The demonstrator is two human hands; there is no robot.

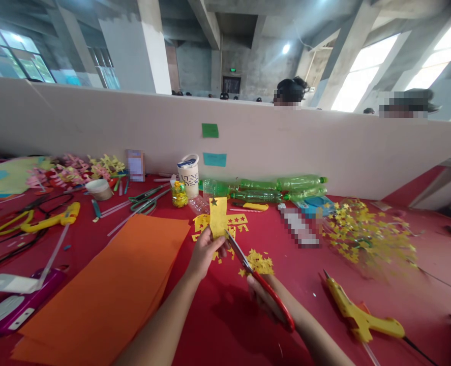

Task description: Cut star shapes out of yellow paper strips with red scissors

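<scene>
My left hand (206, 252) pinches the lower end of a yellow paper strip (218, 218), which has a star-shaped hole near its top. Scissors with red handles (273, 295) are held in my right hand (265, 297), their blades pointing up and left, with the tip at the strip's right edge. Behind the strip lie yellow paper scraps with star cut-outs (237, 219). Beside the scissor blades is a small pile of yellow stars (261, 262) on the red table (225, 325).
Orange sheets (114, 274) lie at left, near a purple power strip (30, 300). Yellow glue guns rest on the left (53, 218) and right (362, 312). Green bottles (259, 188) and a cup (188, 175) stand before the partition (133, 122). A yellow star bunch (366, 239) is at right.
</scene>
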